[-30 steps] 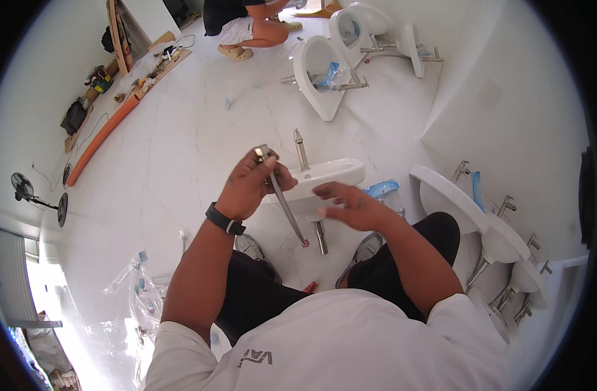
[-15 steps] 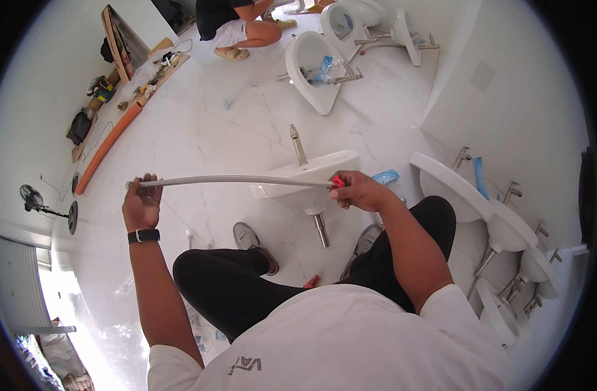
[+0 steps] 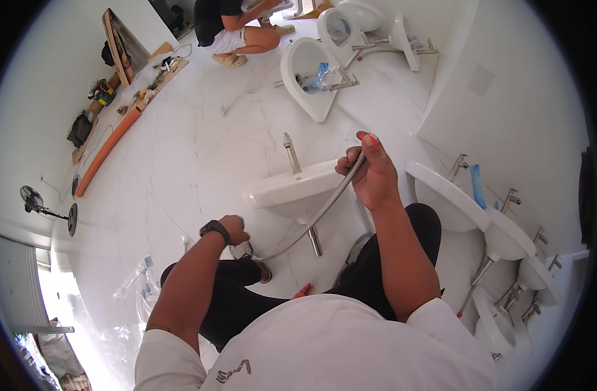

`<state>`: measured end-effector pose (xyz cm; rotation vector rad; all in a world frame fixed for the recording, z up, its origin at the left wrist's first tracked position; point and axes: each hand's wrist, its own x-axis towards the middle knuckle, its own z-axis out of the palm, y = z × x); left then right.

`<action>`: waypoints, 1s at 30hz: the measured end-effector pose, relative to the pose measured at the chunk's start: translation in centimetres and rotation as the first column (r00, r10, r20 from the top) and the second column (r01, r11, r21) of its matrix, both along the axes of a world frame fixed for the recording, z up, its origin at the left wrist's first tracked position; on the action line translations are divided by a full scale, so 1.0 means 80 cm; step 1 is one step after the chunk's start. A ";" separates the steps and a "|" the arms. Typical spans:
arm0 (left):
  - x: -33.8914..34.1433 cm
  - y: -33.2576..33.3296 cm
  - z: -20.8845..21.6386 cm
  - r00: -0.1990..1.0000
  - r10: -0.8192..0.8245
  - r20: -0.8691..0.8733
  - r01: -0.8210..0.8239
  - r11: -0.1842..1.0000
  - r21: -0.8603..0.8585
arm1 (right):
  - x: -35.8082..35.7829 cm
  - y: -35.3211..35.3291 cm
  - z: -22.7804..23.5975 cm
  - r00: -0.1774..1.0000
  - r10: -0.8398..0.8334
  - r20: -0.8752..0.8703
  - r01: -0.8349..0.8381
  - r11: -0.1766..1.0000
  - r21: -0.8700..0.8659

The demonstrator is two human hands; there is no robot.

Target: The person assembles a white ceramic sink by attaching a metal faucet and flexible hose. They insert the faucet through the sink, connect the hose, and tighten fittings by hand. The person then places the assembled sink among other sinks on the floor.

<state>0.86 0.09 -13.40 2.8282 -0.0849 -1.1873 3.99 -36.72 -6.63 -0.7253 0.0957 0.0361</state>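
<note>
My right hand [image 3: 373,173] is closed around the upper end of a braided flexible hose [image 3: 331,203], close to its red end piece [image 3: 370,140]. From there the hose curves down and left in front of a white washbasin [image 3: 295,184], its lower end hanging near my left shoe. My left hand [image 3: 233,229] is curled into a fist just above that lower end, apart from it; what its fingers hold, if anything, is hidden. On the basin stands a metal tap [image 3: 291,153], and a metal drain pipe [image 3: 314,241] sticks out below it.
More basins with taps [image 3: 451,195] line the right wall, and others [image 3: 308,78] lie at the back. A person [image 3: 236,32] squats at the far side. Along the left are an orange pipe [image 3: 109,150] and a fan [image 3: 34,199]. A red tool [image 3: 303,290] lies between my feet.
My left hand has let go of the hose end and come down and right, closing into a fist. My right hand has lifted its end, so the hose now hangs slanted instead of stretching across.
</note>
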 end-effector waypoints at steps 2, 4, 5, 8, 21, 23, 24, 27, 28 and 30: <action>0.003 -0.056 -0.011 0.895 -0.012 0.446 0.093 0.983 -0.160 | 0.000 0.007 -0.020 0.996 -0.024 -0.087 0.029 0.997 0.065; 0.018 -0.096 -0.014 0.747 -0.022 0.665 0.233 0.945 -0.230 | 0.013 0.008 -0.053 0.953 -0.151 -0.263 0.135 0.988 -0.076; 0.027 -0.111 -0.016 0.686 -0.048 0.726 0.290 0.933 -0.212 | 0.018 0.007 -0.074 0.915 -0.223 -0.336 0.181 0.972 -0.152; 0.061 -0.125 -0.016 0.842 -0.055 0.537 0.208 0.951 -0.229 | 0.050 -0.006 -0.151 0.775 -0.343 -0.530 0.196 0.929 -0.315; 0.098 -0.098 -0.033 0.924 -0.094 0.371 0.213 0.932 -0.294 | 0.081 -0.055 -0.410 0.603 -0.456 -0.655 -0.423 0.514 -0.746; 0.098 -0.097 -0.033 0.918 -0.116 0.379 0.239 0.924 -0.297 | 0.069 -0.042 -0.400 0.614 -0.548 -0.568 -0.413 0.389 -0.823; 0.100 -0.096 -0.032 0.918 -0.122 0.376 0.244 0.923 -0.297 | 0.063 -0.035 -0.395 0.625 -0.587 -0.515 -0.411 0.313 -0.856; 0.102 -0.096 -0.033 0.916 -0.142 0.374 0.260 0.923 -0.285 | 0.038 -0.006 -0.397 0.606 0.232 -0.761 -0.796 0.162 -0.583; 0.103 -0.096 -0.034 0.916 -0.148 0.374 0.266 0.920 -0.288 | 0.023 0.021 -0.404 0.545 0.159 -0.823 -0.596 0.765 -0.247; 0.103 -0.096 -0.037 0.920 -0.158 0.358 0.268 0.920 -0.284 | -0.001 0.053 -0.420 0.640 0.264 -0.722 -0.712 0.559 -0.426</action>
